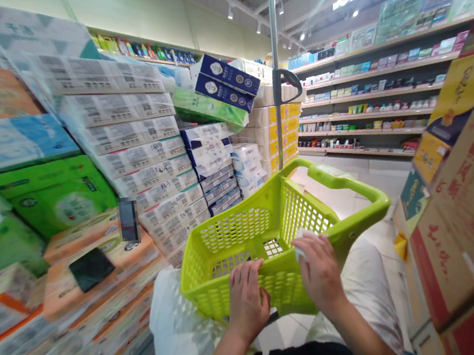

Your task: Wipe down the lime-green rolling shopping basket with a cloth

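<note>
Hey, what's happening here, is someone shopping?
A person in a shop aisle has a green basket tipped toward them. The left hand rests on its near rim; the right hand presses something small and white against the rim beside it. The basket looks empty inside. Stacked tissue packs fill the left side, with a dark phone lying on an orange pack. Cardboard boxes stand on the right.
</note>
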`<action>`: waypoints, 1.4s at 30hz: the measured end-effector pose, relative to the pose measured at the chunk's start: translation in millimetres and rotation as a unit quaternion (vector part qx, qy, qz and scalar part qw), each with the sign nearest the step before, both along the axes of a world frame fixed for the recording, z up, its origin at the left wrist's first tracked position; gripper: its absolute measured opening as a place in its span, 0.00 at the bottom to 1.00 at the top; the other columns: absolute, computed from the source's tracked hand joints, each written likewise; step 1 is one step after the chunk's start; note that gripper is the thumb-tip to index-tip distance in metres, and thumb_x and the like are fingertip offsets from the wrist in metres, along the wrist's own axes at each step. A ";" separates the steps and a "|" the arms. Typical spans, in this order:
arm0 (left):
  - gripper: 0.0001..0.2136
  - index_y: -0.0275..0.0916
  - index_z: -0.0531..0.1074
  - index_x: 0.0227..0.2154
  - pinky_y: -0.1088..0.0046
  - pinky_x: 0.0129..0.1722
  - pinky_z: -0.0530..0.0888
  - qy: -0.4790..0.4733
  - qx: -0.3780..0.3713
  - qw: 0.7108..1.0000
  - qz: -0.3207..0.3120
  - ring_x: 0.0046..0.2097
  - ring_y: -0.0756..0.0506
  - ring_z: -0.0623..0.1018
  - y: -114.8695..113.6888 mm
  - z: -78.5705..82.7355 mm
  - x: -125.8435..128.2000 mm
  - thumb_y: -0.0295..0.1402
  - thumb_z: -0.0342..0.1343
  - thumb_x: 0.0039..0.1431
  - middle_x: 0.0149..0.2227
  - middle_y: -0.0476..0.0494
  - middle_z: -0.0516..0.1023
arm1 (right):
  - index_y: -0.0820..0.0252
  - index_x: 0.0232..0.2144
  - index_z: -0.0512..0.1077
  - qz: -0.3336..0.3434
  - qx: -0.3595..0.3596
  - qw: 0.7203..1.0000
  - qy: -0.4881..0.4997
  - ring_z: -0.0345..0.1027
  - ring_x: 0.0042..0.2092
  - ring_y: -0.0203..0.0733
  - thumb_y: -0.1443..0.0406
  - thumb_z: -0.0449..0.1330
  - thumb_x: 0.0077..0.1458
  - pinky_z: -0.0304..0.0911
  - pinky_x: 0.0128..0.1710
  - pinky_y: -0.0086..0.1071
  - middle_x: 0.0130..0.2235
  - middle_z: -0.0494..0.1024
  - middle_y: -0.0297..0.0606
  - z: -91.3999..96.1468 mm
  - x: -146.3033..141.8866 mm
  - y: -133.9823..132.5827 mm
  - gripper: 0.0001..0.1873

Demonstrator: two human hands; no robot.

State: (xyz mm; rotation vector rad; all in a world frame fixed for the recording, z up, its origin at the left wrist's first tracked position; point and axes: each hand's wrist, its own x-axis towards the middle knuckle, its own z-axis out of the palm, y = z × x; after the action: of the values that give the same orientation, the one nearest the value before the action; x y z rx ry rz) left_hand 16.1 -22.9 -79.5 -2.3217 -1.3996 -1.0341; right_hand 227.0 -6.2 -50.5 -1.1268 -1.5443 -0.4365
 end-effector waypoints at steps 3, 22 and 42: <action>0.26 0.37 0.61 0.54 0.56 0.51 0.66 0.001 -0.003 1.000 -0.011 0.49 0.39 0.71 0.4 -0.2 -1.6 0.26 0.48 0.48 0.47 0.37 0.72 | 0.56 0.44 0.71 0.083 -0.045 0.994 -0.061 0.67 0.54 0.42 0.75 0.47 0.57 0.52 0.61 0.43 0.44 0.78 0.38 -12.7 -33.1 -6.6 0.19; 0.27 0.37 0.61 0.54 0.57 0.53 0.65 0.002 0.000 1.000 -0.004 0.49 0.40 0.70 -1.7 1.0 0.6 0.23 0.48 0.48 0.47 0.38 0.72 | 0.59 0.43 0.72 -0.011 0.010 1.000 0.027 0.68 0.52 0.47 0.72 0.50 0.58 0.55 0.59 0.49 0.42 0.77 0.41 3.7 11.9 0.5 0.14; 0.27 0.37 0.61 0.54 0.57 0.53 0.65 0.001 -0.003 1.000 0.001 0.49 0.40 0.71 -2.9 1.9 1.0 0.23 0.48 0.47 0.47 0.38 0.72 | 0.61 0.42 0.73 -0.064 0.038 0.995 0.060 0.68 0.53 0.49 0.69 0.51 0.60 0.58 0.58 0.50 0.43 0.77 0.45 22.3 60.7 4.5 0.12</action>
State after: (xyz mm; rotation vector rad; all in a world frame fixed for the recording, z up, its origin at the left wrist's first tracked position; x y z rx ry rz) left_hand 17.1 -25.8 -77.7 -2.3233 -1.4066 -1.0282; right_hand 287.8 -1.7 -28.2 -1.1756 -1.3452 -0.5019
